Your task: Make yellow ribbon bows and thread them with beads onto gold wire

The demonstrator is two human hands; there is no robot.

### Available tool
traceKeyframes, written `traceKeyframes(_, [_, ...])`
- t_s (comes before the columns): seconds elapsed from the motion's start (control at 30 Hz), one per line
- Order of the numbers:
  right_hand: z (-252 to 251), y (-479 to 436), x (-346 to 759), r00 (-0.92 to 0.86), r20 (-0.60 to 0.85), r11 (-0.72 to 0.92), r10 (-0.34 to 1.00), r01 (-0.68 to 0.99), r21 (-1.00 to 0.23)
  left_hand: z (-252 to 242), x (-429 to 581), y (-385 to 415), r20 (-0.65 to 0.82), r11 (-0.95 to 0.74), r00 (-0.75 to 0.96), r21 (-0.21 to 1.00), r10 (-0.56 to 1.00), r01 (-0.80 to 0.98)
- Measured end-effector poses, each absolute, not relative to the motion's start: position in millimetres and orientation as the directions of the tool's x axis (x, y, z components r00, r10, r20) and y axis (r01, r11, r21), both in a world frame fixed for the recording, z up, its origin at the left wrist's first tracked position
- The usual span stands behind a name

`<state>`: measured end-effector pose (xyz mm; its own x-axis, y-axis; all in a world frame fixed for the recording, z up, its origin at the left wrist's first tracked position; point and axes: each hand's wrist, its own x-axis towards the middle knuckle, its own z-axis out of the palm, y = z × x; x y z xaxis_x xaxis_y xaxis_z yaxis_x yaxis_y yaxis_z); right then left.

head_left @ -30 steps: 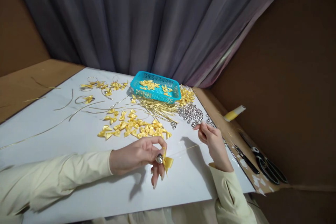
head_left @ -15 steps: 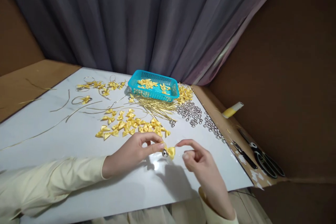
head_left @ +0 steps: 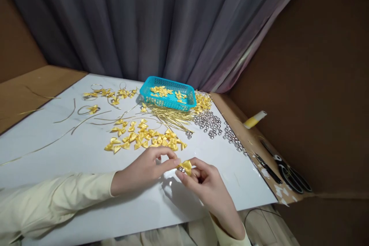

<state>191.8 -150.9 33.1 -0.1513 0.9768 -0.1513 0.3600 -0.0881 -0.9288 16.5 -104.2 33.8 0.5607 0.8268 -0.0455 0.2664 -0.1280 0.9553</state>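
Note:
My left hand (head_left: 147, 169) and my right hand (head_left: 206, 184) meet over the front of the white table (head_left: 72, 153). Both pinch one small yellow ribbon bow with a silver bell (head_left: 184, 167) between their fingertips. A thin gold cord seems to hang from it, too fine to follow. Just behind my hands lies a spread of loose yellow bows (head_left: 144, 138). Further back stands a blue basket (head_left: 168, 99) with more bows in it.
Gold cords (head_left: 170, 117) lie in a bundle before the basket, silver bells (head_left: 213, 125) in a heap to its right. Finished bow loops (head_left: 109, 95) sit at the back left. Scissors (head_left: 288, 173) and a yellow-white tube (head_left: 255, 120) rest on the brown board at right. A curtain hangs behind.
My right hand came in from the bell heap at the right and now pinches the bow together with my left hand. My left hand lifted the bow slightly and turned it.

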Motion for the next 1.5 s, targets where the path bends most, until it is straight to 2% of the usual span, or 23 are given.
traceKeyframes(0.17, [34.2,-154.8,189.8,-0.216,-0.177,-0.069,0.960,0.429,-0.900,30.3,15.9,-100.7,0.083,-0.358,0.633,0.877,0.770,0.321])
traceKeyframes(0.3, [37.8,-156.8,188.5,-0.267,-0.205,-0.060,0.942,0.466,-0.883,29.8,13.5,-99.2,0.239,-0.603,0.778,0.768,0.581,0.215])
traceKeyframes(0.4, [38.5,-155.7,188.6,-0.311,-0.206,-0.041,0.928,0.464,-0.885,29.6,12.6,-99.5,0.307,-0.712,0.822,0.683,0.480,0.161])
traceKeyframes(0.53, [35.7,-154.0,189.7,-0.312,-0.173,-0.008,0.934,0.466,-0.885,26.4,13.9,-100.0,0.347,-0.730,0.819,0.672,0.457,0.123])
traceKeyframes(0.67, [31.3,-154.5,192.1,-0.305,-0.164,0.003,0.938,0.481,-0.877,22.4,13.3,-97.5,0.317,-0.718,0.837,0.685,0.446,0.123])
traceKeyframes(0.83, [29.2,-156.0,192.5,-0.274,-0.165,-0.002,0.947,0.510,-0.860,23.7,9.9,-94.9,0.272,-0.856,0.905,0.491,0.328,0.162])
traceKeyframes(0.93, [28.7,-156.3,191.4,-0.280,-0.157,0.016,0.947,0.529,-0.848,24.3,10.3,-95.2,0.300,-0.887,0.905,0.437,0.301,0.150])
traceKeyframes(1.2, [22.7,-154.8,194.2,-0.288,-0.119,0.059,0.950,0.540,-0.839,21.4,12.2,-94.5,0.306,-0.869,0.901,0.477,0.306,0.133])
traceKeyframes(1.5, [31.6,-155.5,203.9,-0.338,-0.203,-0.079,0.919,0.346,-0.935,25.7,11.6,-91.4,0.275,-0.722,0.880,0.683,0.388,0.105])
